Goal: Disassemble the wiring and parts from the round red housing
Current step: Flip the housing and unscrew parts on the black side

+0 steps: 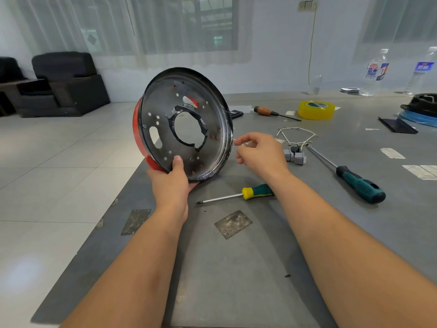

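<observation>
Red housing held up on edge over the table's near-left corner

The left hand [171, 179] grips the round red housing [183, 124] at its lower rim, thumb on the dark inner plate. Just right of the housing, the right hand [259, 152] hangs loosely curled, holding nothing I can see; the wiring harness [295, 143] lies beyond.
</observation>
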The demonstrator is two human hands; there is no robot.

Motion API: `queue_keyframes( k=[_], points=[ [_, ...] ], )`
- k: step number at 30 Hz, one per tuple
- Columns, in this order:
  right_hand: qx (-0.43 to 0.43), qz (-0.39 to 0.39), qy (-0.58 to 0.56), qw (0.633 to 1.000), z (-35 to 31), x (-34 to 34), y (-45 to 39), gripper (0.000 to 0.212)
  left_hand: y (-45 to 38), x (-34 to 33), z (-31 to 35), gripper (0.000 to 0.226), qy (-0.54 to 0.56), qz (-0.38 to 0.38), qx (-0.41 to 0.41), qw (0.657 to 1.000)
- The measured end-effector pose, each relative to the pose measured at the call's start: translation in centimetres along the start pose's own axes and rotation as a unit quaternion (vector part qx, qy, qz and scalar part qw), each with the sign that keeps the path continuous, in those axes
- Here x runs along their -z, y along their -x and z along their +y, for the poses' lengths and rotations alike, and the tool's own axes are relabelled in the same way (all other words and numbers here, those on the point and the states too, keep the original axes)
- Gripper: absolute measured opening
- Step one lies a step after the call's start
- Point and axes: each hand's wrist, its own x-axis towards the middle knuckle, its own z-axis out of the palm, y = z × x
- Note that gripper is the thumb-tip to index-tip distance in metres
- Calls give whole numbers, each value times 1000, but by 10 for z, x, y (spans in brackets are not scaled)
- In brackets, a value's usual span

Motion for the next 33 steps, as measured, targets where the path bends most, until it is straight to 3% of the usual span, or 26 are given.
queue_keyframes(
  k=[4,12,18,28,33],
  points=[
    [4,-18,1,1000,2,-1,-1,26,0,0,1,29,9,1,2,1000],
    [-42,1,-39,998,12,12,-27,12,1,-2,0,26,-4,0,-7,1000],
    [5,-69,207,976,5,17,-64,10,1,-1,1,27,-18,1,-17,1000],
    [57,-156,326,931,2,-16,-96,6,-2,0,-1,30,41,17,-3,999],
    [58,-189,419,886,6,-28,-99,5,-2,-1,-1,37,28,9,-4,1000]
  ],
)
